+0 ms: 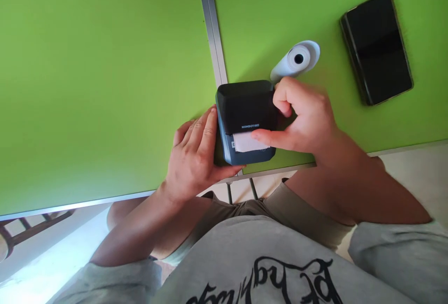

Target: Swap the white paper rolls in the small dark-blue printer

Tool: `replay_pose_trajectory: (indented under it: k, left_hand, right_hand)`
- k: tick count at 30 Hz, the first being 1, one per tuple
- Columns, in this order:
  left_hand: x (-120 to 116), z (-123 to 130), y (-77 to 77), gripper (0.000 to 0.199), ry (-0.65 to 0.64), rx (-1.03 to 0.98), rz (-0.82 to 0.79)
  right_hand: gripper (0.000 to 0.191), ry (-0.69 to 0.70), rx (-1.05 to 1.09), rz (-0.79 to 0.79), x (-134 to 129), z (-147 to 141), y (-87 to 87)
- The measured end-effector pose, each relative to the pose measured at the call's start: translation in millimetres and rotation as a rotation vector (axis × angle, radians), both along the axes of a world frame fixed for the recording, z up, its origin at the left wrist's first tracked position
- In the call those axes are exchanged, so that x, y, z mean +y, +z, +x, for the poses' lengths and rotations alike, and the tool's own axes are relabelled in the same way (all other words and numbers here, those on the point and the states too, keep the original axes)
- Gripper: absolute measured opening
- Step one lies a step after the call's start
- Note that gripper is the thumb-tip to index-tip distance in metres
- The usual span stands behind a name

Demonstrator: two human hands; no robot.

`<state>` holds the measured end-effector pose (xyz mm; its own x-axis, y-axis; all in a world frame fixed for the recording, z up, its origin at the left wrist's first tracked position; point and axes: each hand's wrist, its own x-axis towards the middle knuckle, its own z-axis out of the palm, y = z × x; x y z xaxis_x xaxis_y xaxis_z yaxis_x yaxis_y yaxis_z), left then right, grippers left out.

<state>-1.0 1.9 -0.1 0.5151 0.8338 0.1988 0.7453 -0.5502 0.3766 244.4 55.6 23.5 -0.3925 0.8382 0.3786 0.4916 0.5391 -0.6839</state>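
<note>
A small label printer (247,105) with a black lid and blue-grey body sits near the front edge of the green table. White paper (245,142) sticks out from under its lid at the front. My left hand (196,154) holds the printer's left side, fingers along the side and thumb at the front. My right hand (304,117) is at its right side, with the thumb on the paper and the curled fingers against the lid's right edge. Just behind the right hand, a roll of white paper (287,63) rests on the table.
A dark phone-like device (381,49) lies on the green table (105,84) at the right. A metal seam strip (212,24) runs back from behind the printer. The table's front edge passes just before my legs.
</note>
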Motion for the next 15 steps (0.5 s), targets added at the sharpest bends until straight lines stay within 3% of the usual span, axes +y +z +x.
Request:
replay_pose_trajectory:
  k: [5, 11, 15]
  left_hand:
    - [0, 1, -0.1, 0.109, 0.002, 0.018, 0.004]
    - [1, 1, -2.4, 0.109, 0.004, 0.010, 0.026]
    - [0, 1, -2.1, 0.108, 0.014, 0.026, 0.022]
  right_hand:
    - [0.051, -0.014, -0.038, 0.046, -1, 3, 6.1]
    - [0.033, -0.198, -0.006, 0.120, 1, -5, 24.6]
    - [0.028, -0.218, 0.026, 0.168, 4, -5, 30.7]
